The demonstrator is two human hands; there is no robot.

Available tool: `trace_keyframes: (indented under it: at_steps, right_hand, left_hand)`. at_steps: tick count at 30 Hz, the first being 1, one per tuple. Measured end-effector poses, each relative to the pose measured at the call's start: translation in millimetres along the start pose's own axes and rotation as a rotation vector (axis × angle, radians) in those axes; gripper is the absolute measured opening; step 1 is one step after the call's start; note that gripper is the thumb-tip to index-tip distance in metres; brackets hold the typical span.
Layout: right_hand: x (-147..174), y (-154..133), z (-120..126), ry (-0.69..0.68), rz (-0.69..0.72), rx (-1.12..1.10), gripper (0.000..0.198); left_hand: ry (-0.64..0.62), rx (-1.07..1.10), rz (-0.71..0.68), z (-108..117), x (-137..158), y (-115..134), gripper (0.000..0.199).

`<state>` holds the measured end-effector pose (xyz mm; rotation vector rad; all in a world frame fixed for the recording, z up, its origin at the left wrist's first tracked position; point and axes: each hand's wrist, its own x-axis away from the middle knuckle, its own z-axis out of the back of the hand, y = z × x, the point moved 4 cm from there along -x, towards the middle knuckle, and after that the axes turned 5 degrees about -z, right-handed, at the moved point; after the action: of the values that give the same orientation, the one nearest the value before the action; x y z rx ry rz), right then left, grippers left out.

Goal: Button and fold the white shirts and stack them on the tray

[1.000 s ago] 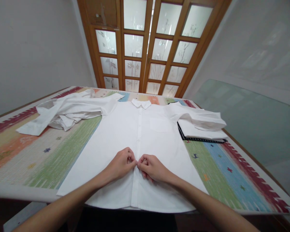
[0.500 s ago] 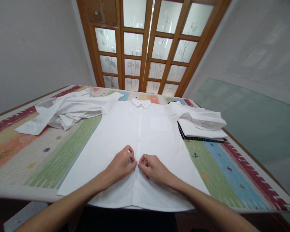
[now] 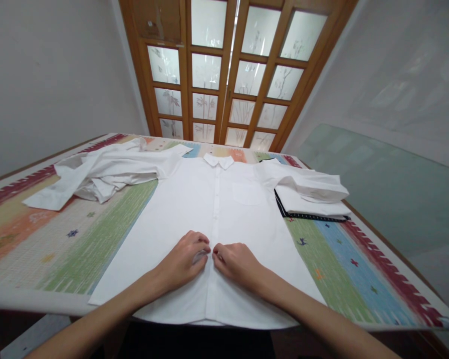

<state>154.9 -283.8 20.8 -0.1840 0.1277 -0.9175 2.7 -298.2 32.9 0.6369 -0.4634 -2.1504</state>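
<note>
A white collared shirt (image 3: 179,209) lies spread front up, its collar toward the far side and its hem hanging at the near edge. Buttons run down the placket in the middle, and a chest pocket shows on the right half. At the lower placket, my left hand (image 3: 189,259) is closed, its curled fingers and thumb pinching the fabric from the left. Facing it across a small gap, my right hand (image 3: 235,259) pinches the placket from the right with thumb and index finger. Any button between the fingertips is hidden.
A patterned cloth (image 3: 101,239) with coloured stripes covers the table. One sleeve rests over crumpled white cloth (image 3: 101,184) at left. At right, the other sleeve lies on folded white and black clothes (image 3: 303,204). Behind stand wooden glass-paned doors (image 3: 224,75); a glass panel (image 3: 377,184) leans at right.
My left fingers have shifted slightly and curl lower over the placket. The right hand has turned a little and its fingers are more closed. The shirt lies in the same place.
</note>
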Motion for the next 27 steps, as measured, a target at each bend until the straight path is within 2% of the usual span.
trace_keyframes:
  at_steps: [3,5,8,10,11,14,16,21,27]
  right_hand:
    - [2.6,-9.4,-6.1,0.016,0.146,0.183,0.018]
    - [7.9,-14.1,-9.2,0.051,0.282,0.218,0.02]
    - [17.8,-14.5,-8.7,0.127,0.383,0.142,0.018]
    - [24.7,-12.3,-4.8,0.183,0.387,0.046,0.014]
    - [28.1,-11.2,-2.7,0.194,0.381,0.005,0.021]
    - [38.3,-10.1,1.0,0.105,0.4,-0.059,0.054]
    - [44.6,-10.4,2.7,0.0,0.431,-0.085,0.063]
    - [54.0,-11.0,11.9,-0.121,0.457,-0.145,0.063]
    - [55.7,-12.5,16.1,-0.139,0.478,-0.159,0.056]
  left_hand:
    - [-0.027,-0.125,-0.018,-0.1,2.3,-10.4,0.032]
    - [-0.093,-0.2,-0.059,-2.1,5.5,-16.4,0.04]
    - [-0.178,-0.284,-0.126,-4.8,14.3,-21.1,0.05]
    - [-0.191,-0.323,-0.161,-4.5,21.3,-21.0,0.056]
    - [-0.186,-0.336,-0.175,-3.6,24.5,-20.4,0.057]
    - [-0.165,-0.357,-0.206,1.0,32.0,-18.6,0.062]
    - [-0.163,-0.366,-0.207,5.1,34.4,-20.0,0.063]
    - [-0.204,-0.413,-0.162,15.3,33.3,-38.1,0.06]
    - [-0.171,-0.489,-0.031,29.2,21.5,-81.0,0.06]
